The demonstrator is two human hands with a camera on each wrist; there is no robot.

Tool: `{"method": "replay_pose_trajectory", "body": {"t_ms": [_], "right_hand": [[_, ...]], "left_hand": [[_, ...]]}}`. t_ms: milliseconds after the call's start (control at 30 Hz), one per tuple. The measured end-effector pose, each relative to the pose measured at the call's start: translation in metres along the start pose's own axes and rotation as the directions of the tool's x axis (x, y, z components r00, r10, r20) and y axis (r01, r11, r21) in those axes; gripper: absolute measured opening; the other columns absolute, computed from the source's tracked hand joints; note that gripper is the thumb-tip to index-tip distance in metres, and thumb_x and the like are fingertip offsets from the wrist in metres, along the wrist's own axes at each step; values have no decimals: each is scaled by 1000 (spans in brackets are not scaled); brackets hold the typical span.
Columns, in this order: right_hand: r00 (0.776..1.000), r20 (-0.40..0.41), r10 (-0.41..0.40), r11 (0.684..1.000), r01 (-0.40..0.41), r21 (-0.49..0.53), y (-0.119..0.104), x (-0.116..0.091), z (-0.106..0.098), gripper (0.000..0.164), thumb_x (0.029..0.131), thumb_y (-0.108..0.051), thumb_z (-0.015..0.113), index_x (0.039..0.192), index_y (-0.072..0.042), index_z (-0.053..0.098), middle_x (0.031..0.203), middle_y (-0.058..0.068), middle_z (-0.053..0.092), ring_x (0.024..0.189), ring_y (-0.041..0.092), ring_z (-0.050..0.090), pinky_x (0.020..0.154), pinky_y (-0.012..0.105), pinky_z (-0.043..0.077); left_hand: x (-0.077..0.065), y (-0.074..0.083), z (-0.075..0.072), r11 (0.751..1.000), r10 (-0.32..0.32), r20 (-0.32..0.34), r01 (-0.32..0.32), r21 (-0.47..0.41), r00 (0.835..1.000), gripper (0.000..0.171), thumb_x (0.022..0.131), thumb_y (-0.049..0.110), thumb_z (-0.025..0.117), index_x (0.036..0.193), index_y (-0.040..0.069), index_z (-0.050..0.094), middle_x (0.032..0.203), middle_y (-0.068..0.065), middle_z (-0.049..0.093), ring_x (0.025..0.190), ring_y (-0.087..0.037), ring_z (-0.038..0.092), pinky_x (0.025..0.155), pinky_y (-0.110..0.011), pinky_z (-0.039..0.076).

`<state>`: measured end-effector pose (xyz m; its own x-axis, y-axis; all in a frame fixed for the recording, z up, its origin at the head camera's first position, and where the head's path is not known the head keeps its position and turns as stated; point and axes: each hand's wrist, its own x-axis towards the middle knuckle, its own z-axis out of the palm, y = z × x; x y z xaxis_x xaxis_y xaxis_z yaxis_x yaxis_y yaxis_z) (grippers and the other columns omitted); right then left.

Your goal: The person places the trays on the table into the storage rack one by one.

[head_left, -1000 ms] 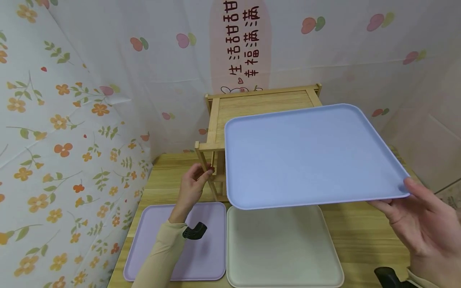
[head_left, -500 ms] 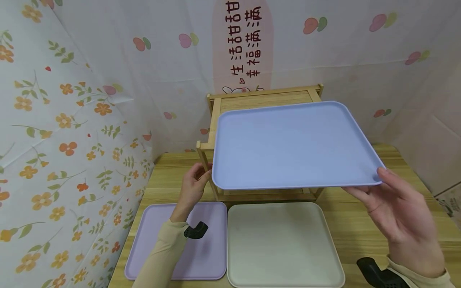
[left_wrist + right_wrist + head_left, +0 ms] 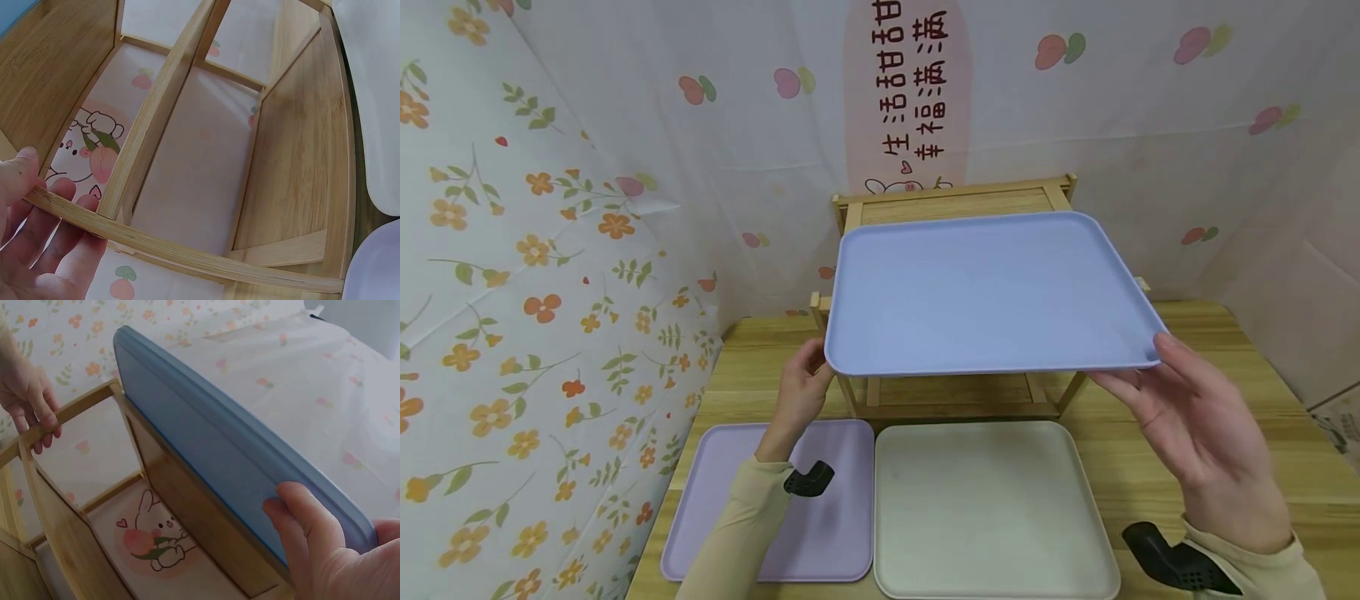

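Observation:
A blue tray [image 3: 985,292] is held over a wooden shelf rack [image 3: 955,408], hiding most of the rack's top in the head view. My right hand [image 3: 1195,417] grips the tray's near right corner, thumb on the upper side and fingers beneath. In the right wrist view the tray [image 3: 212,444] lies close along the rack's top board; whether they touch I cannot tell. At the rack's left side, my left hand [image 3: 801,387] holds an upright post. The left wrist view shows its thumb and fingers around that wooden bar [image 3: 175,250].
On the wooden table [image 3: 1187,467], a lilac tray [image 3: 820,533] lies at the front left, beside a pale green tray [image 3: 992,508] directly before the rack. A printed cloth [image 3: 760,150] hangs behind and to the left.
My right hand has moved the blue tray left and slightly away from me, uncovering the rack's lower front. My left hand has stayed on the post.

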<state>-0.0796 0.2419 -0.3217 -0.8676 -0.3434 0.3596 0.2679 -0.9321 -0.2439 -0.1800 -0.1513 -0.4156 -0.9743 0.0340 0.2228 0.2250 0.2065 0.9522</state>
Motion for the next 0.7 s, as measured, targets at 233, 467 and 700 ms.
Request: {"method": "replay_pose_trajectory", "body": {"t_ms": [233, 467, 700], "right_hand": [[999, -13, -29, 997, 28, -78, 4, 4, -1, 51, 104, -5, 5, 153, -3, 18, 153, 24, 33, 137, 41, 38, 106, 54, 31], [919, -155, -363, 793, 217, -568, 6, 1, -2, 46, 94, 20, 32, 136, 2, 36, 128, 19, 53, 109, 33, 65, 83, 51, 53], [800, 11, -600, 185, 153, -971, 17, -1, 9, 49, 74, 32, 57, 119, 12, 52, 128, 14, 46, 108, 21, 58, 84, 19, 54]], "left_hand": [[-2, 1, -2, 999, 18, 5, -18, -49, 1000, 24, 92, 0, 60, 116, -7, 61, 117, -25, 64, 111, -29, 61, 87, -18, 50], [-2, 1, 0, 998, 17, 2, -17, -55, 1000, 23, 93, 0, 60, 115, -7, 62, 116, -25, 65, 108, -25, 62, 85, -18, 51], [-2, 0, -1, 999, 19, 1, -19, -48, 1000, 23, 92, -2, 60, 115, -6, 62, 115, -25, 65, 104, -18, 62, 84, -18, 51]]}}
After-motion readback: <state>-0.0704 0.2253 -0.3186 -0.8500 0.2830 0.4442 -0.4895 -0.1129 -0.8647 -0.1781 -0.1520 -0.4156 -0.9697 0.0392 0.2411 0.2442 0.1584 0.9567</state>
